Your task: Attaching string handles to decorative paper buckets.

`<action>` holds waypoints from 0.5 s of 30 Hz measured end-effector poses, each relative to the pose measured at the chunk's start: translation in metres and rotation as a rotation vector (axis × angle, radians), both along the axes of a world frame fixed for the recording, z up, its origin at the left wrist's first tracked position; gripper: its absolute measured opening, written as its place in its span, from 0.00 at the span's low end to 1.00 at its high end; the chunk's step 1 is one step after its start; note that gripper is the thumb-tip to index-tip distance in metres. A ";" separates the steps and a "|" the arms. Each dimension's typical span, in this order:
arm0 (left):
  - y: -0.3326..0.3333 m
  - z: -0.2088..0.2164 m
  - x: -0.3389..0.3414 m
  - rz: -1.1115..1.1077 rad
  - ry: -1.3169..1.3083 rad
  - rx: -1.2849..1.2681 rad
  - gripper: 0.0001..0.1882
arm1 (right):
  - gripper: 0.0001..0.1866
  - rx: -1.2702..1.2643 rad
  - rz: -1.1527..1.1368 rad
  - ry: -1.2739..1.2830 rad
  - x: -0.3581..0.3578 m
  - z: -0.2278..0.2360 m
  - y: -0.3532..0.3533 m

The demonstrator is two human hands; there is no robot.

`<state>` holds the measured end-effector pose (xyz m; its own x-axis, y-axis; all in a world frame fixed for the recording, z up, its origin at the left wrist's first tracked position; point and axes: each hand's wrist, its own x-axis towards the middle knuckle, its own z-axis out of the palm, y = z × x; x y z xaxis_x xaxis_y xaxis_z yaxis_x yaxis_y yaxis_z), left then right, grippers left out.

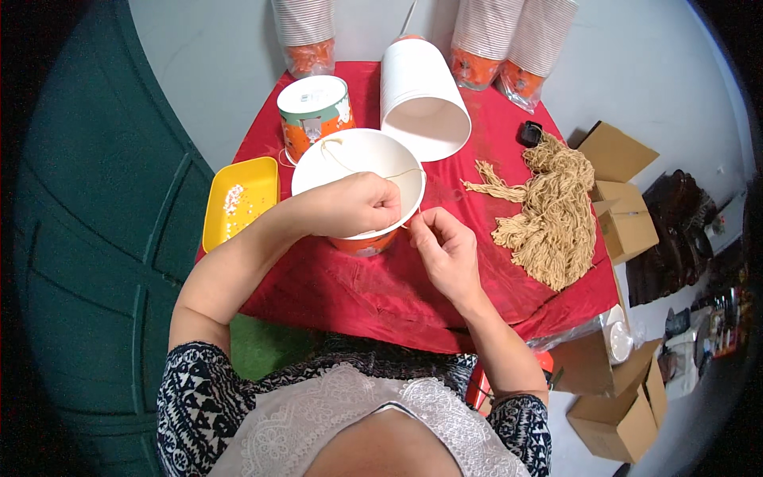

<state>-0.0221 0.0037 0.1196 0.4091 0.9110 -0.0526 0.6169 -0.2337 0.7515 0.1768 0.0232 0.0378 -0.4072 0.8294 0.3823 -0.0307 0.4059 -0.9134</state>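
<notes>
A paper bucket [364, 151], white inside with an orange printed outside, stands upright at the table's near middle. A thin tan cord [407, 172] runs across its mouth, with a loose end curling at the far left inside. My left hand [362, 204] is closed over the bucket's near rim, its fingertips turned inward; whatever it grips there is hidden. Just outside the rim on the right, my right hand [447, 245] pinches the cord between thumb and forefinger, close to the bucket wall.
The table has a red cloth [334, 294]. Around the bucket are an upturned printed bucket [314, 119], a lying stack of white buckets [417, 91], a yellow tray [262, 203] with white bits, and a heap of tan cords [556, 215]. Cardboard boxes [620, 417] stand right.
</notes>
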 end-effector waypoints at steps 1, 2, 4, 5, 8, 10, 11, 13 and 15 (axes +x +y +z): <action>0.001 -0.001 0.000 0.019 -0.016 -0.013 0.09 | 0.06 0.002 0.003 0.003 0.000 0.001 -0.002; 0.002 -0.002 -0.001 0.037 -0.032 -0.025 0.09 | 0.06 0.004 0.002 0.004 -0.001 0.000 -0.003; 0.003 -0.002 -0.001 0.053 -0.051 -0.045 0.09 | 0.08 -0.007 -0.009 -0.020 -0.002 0.000 -0.005; 0.003 -0.002 -0.002 0.070 -0.070 -0.067 0.09 | 0.08 -0.006 -0.010 -0.019 -0.003 0.002 -0.005; 0.005 -0.007 -0.004 0.123 -0.117 -0.096 0.09 | 0.14 -0.154 0.017 0.007 -0.005 0.011 -0.002; 0.006 -0.008 -0.004 0.118 -0.137 -0.108 0.09 | 0.18 -0.319 0.117 -0.008 -0.008 0.017 0.005; 0.007 -0.008 -0.004 0.115 -0.158 -0.122 0.09 | 0.18 -0.317 0.116 -0.008 -0.009 0.020 0.007; 0.007 -0.008 -0.004 0.138 -0.176 -0.133 0.09 | 0.20 -0.384 0.140 -0.046 -0.012 0.024 0.009; 0.006 -0.007 -0.005 0.161 -0.194 -0.145 0.09 | 0.20 -0.387 0.130 -0.032 -0.015 0.022 0.010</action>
